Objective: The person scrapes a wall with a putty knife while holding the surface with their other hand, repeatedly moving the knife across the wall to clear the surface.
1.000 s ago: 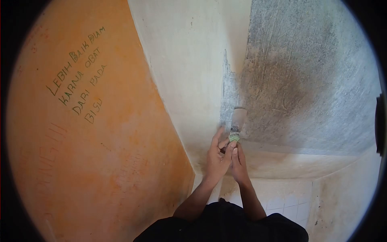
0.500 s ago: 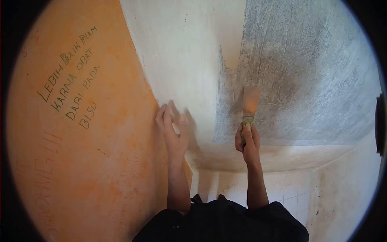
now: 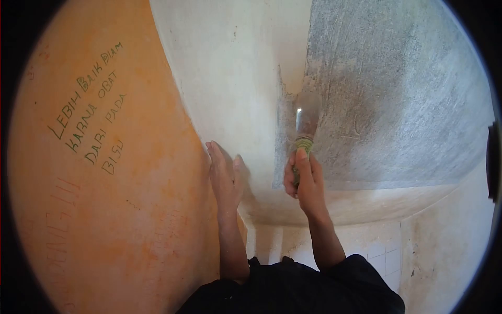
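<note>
My right hand [image 3: 306,180] is closed around the green-wrapped handle of a scraper [image 3: 307,112]. Its flat metal blade points up the wall, with the tip at the edge where the bare grey patch [image 3: 376,99] meets the white paint [image 3: 235,78]. Near the corner with the orange wall, my left hand [image 3: 226,180] rests against the white surface, fingers stretched upward and thumb apart, holding nothing. It casts a shadow to its right.
On the left stands an orange wall [image 3: 130,225] with green and red handwriting. Below the white wall lies a tiled floor [image 3: 384,261]. Another pale, stained wall [image 3: 439,246] rises at the right. A dark object [image 3: 492,162] sits at the far right edge.
My right hand has shifted left with the scraper, its blade now at the left edge of the grey patch. My left hand's fingers have straightened from a bent pose.
</note>
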A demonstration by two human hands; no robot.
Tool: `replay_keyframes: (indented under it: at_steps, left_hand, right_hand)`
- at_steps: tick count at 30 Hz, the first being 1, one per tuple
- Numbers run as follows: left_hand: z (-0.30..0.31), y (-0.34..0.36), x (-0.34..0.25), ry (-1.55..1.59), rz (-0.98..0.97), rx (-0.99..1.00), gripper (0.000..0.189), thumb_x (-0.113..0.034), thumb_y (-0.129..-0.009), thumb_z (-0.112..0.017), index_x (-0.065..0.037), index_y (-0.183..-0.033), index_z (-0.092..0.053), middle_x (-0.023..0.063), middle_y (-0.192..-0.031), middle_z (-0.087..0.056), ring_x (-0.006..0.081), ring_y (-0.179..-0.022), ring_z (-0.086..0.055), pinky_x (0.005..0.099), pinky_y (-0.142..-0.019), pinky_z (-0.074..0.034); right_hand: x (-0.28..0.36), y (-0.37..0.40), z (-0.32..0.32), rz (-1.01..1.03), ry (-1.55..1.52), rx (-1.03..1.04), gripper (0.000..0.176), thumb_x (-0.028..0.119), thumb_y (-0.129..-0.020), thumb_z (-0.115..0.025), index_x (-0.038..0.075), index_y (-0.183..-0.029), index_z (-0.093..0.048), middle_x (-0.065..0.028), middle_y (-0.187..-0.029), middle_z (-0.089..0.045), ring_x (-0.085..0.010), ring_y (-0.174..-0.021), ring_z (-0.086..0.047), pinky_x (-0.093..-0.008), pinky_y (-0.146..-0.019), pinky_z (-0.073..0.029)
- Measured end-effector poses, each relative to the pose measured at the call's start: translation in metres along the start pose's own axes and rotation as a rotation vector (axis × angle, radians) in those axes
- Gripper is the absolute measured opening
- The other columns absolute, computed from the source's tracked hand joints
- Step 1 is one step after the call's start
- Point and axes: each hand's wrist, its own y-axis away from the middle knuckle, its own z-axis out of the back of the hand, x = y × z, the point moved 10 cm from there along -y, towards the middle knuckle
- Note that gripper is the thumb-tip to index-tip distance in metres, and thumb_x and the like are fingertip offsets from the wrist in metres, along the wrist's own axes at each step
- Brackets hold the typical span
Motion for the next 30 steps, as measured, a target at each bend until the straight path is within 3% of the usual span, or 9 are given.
replay_keyframes:
  at_steps: [3, 6, 13, 16, 18, 20, 26, 30]
  left_hand:
    - [0.005, 0.0, 0.003, -0.014, 0.014, 0.029, 0.068, -0.031, -0.101, -0.045, 0.005, -0.15, -0.013, 0.0256, -0.157, -0.012, 0.0376, -0.147, -0.011, 0.0442, -0.119, -0.014]
    - [0.008, -0.001, 0.002, -0.077, -0.014, 0.014, 0.066, -0.028, -0.101, -0.047, 0.004, -0.15, -0.018, 0.0288, -0.154, -0.019, 0.0429, -0.144, -0.018, 0.0458, -0.117, -0.02]
    - [0.011, 0.001, 0.003, -0.089, -0.01, 0.052, 0.064, -0.027, -0.101, -0.046, 0.0, -0.151, -0.017, 0.0238, -0.156, -0.019, 0.0394, -0.145, -0.017, 0.045, -0.117, -0.021]
    - [0.008, 0.002, 0.0, -0.111, -0.012, 0.058, 0.064, -0.027, -0.101, -0.047, -0.001, -0.151, -0.018, 0.0237, -0.156, -0.018, 0.0393, -0.145, -0.017, 0.045, -0.116, -0.022]
    - [0.01, 0.003, 0.001, -0.128, -0.021, 0.077, 0.064, -0.027, -0.101, -0.047, -0.001, -0.151, -0.018, 0.0239, -0.156, -0.018, 0.0394, -0.145, -0.017, 0.045, -0.116, -0.023]
    - [0.006, 0.002, 0.004, -0.15, -0.052, 0.077, 0.064, -0.028, -0.101, -0.047, 0.0, -0.151, -0.019, 0.0267, -0.155, -0.017, 0.042, -0.144, -0.018, 0.0472, -0.116, -0.023]
    - [-0.01, 0.011, 0.012, -0.367, -0.184, 0.116, 0.065, -0.029, -0.101, -0.046, 0.005, -0.149, -0.018, 0.0343, -0.153, -0.013, 0.0507, -0.141, -0.016, 0.0526, -0.115, -0.021]
    - [-0.014, 0.013, 0.019, -0.472, -0.179, 0.146, 0.067, -0.03, -0.101, -0.046, 0.005, -0.149, -0.017, 0.035, -0.153, -0.01, 0.0517, -0.141, -0.015, 0.0537, -0.115, -0.021]
  right_hand:
    - [-0.014, 0.007, -0.006, 0.018, -0.101, 0.06, 0.033, 0.039, -0.104, -0.04, 0.01, -0.09, -0.046, 0.0027, -0.06, -0.039, -0.004, -0.043, -0.028, -0.0219, -0.036, -0.02]
    - [-0.007, 0.004, -0.01, -0.045, -0.114, 0.055, 0.034, 0.041, -0.104, -0.042, 0.01, -0.09, -0.047, 0.0039, -0.059, -0.036, -0.0035, -0.042, -0.027, -0.0216, -0.036, -0.019]
    - [-0.012, 0.009, -0.005, -0.133, -0.162, 0.054, 0.033, 0.042, -0.103, -0.044, 0.011, -0.09, -0.048, 0.0066, -0.057, -0.032, -0.0022, -0.041, -0.025, -0.0206, -0.035, -0.017]
    - [0.036, -0.007, -0.024, -0.039, -0.236, 0.08, 0.033, 0.037, -0.103, -0.044, 0.01, -0.085, -0.046, 0.0059, -0.058, -0.035, -0.0022, -0.043, -0.028, -0.021, -0.037, -0.02]
    - [0.028, -0.004, -0.021, -0.049, -0.199, 0.043, 0.033, 0.039, -0.103, -0.044, 0.011, -0.087, -0.048, 0.0067, -0.057, -0.034, -0.0021, -0.042, -0.027, -0.0208, -0.036, -0.018]
    - [0.001, -0.001, -0.009, -0.044, -0.108, 0.012, 0.033, 0.04, -0.103, -0.045, 0.011, -0.088, -0.049, 0.0069, -0.056, -0.032, -0.0021, -0.041, -0.026, -0.0206, -0.035, -0.017]
    - [0.0, 0.009, -0.012, -0.102, -0.104, 0.011, 0.036, 0.043, -0.102, -0.045, 0.011, -0.087, -0.047, 0.0058, -0.057, -0.032, -0.0028, -0.042, -0.027, -0.0209, -0.036, -0.017]
    - [-0.011, 0.013, -0.004, -0.159, -0.092, 0.048, 0.037, 0.045, -0.101, -0.045, 0.011, -0.087, -0.047, 0.0055, -0.058, -0.034, -0.0028, -0.043, -0.029, -0.0206, -0.037, -0.019]
